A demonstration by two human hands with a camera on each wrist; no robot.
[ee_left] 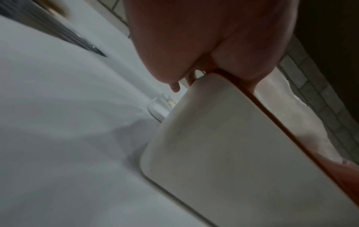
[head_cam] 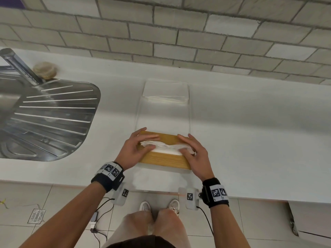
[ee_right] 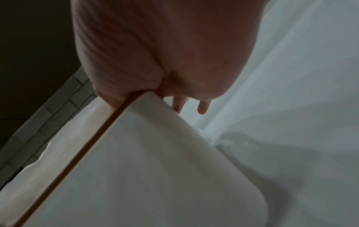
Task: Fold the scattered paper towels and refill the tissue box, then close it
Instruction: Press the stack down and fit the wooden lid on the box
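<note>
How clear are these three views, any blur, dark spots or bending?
Head view: evenly lit, wide-angle bending of the wall tiles. Left wrist view: dim, blurred, left hand filling the top. Right wrist view: equally dim and soft, right hand close above the tissue box.

A kitchen is indicated: a stainless-steel sink (head_cam: 41, 119) with a ribbed drainboard and a faucet (head_cam: 19, 66) is set into the left end of a white countertop (head_cam: 250, 140), backed by a grey tiled wall (head_cam: 179, 33), above a tiled floor (head_cam: 59, 203) with a drain grate (head_cam: 36, 216).
</note>
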